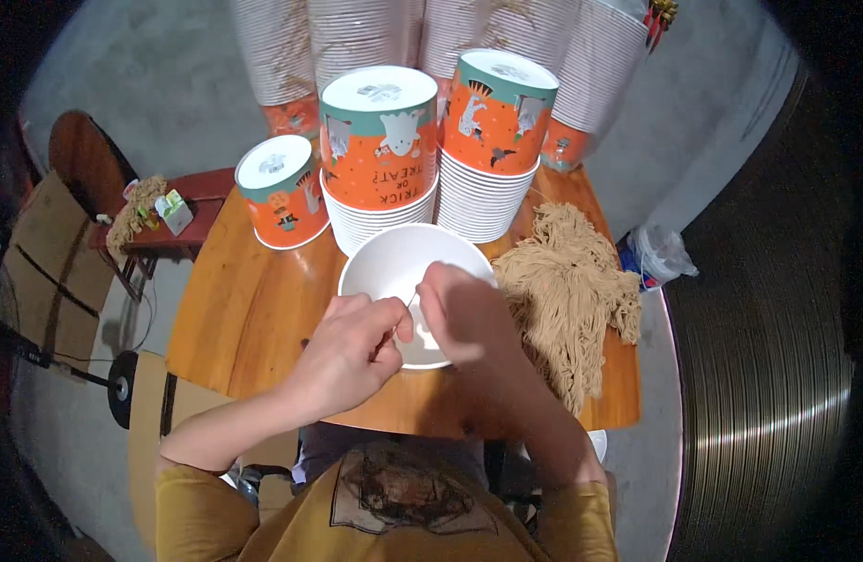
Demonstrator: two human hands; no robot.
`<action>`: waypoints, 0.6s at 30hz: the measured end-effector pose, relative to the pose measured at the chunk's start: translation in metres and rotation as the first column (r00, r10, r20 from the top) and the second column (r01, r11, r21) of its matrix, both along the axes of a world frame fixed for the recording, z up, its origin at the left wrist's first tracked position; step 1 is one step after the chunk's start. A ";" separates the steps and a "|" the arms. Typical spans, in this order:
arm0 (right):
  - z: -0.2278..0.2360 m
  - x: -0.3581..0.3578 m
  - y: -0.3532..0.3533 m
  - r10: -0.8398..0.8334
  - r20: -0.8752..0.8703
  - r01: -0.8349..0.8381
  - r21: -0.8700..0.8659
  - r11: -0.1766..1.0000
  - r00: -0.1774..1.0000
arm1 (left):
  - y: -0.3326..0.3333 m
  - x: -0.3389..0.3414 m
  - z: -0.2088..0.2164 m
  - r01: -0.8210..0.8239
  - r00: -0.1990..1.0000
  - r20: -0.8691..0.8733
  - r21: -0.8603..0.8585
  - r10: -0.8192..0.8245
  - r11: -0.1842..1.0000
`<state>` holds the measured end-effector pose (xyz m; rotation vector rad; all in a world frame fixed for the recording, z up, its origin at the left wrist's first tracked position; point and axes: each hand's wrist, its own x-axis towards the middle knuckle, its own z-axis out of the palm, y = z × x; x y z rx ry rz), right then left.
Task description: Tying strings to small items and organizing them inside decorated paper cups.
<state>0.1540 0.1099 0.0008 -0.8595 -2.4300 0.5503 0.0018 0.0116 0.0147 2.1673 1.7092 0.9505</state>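
Note:
A white paper bucket (370, 258) stands mouth up near the front of the wooden table, its pale inside showing. Over its opening my left hand (350, 351) is closed, with thumb and fingers pinched. Close beside it my right hand (464, 304) is also closed in a pinch, partly in shadow. A thin pale strand (413, 300) runs between the fingertips of both hands; its ends are hidden. To the right of the bucket lies a bundle of tan cords (572, 281), spread out in a loose heap.
Behind the bucket stand two upside-down stacks of orange and green paper buckets (380, 140), with a single upturned bucket (286, 201) at their left. Tall wrapped stacks (356, 37) rise at the back. A red bench (202, 185) and a plastic-lined pail (658, 253) flank the table (244, 318).

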 end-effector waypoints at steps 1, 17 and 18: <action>-0.002 0.000 0.003 -0.004 -0.019 0.005 0.071 0.997 1.000 | -0.001 -0.002 0.001 0.038 0.999 -0.003 -0.010 -0.038 0.999; -0.001 -0.010 -0.003 -0.059 -0.034 0.061 0.047 0.997 0.998 | -0.009 -0.022 0.010 0.384 0.857 -0.364 -0.019 -0.364 0.923; -0.003 -0.010 -0.003 -0.075 -0.025 0.076 0.050 0.996 0.997 | -0.008 -0.024 0.011 0.389 0.855 -0.365 -0.020 -0.369 0.921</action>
